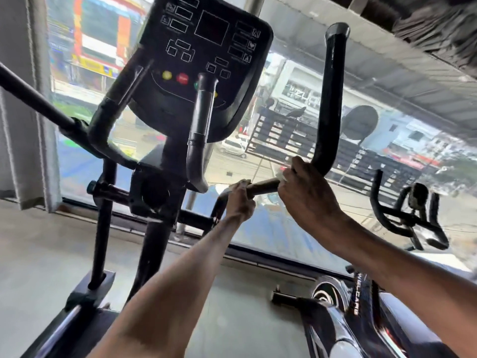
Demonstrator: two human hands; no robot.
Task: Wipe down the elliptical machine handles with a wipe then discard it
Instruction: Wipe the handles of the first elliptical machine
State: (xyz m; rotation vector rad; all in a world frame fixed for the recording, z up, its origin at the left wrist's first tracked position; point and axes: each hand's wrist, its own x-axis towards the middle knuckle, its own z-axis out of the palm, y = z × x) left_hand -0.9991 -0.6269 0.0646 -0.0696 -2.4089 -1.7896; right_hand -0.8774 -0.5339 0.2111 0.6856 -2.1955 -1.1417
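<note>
White letters are running up the dark body of the neighbouring machine (pixel 355 298) at the lower right. They seem to read "WELCARE", though they are blurred. The labels on the black console (pixel 206 47) of the elliptical are too blurred to read. A yellow button and a red button are showing under its display.

The right handle (pixel 333 99) is black and glossy. It is standing upright and then bending at the bottom into a lower bar, which is looking brownish and worn between the two hands. The right hand (pixel 307 195) is clasping the bend of this handle. A small white piece of the wipe (pixel 283 175) is peeking out at its fingers, against the bar. The left hand (pixel 240 201) is gripping the same bar lower down, to the left. A pale edge is showing above its knuckles, and I cannot tell if this is also the wipe.
</note>
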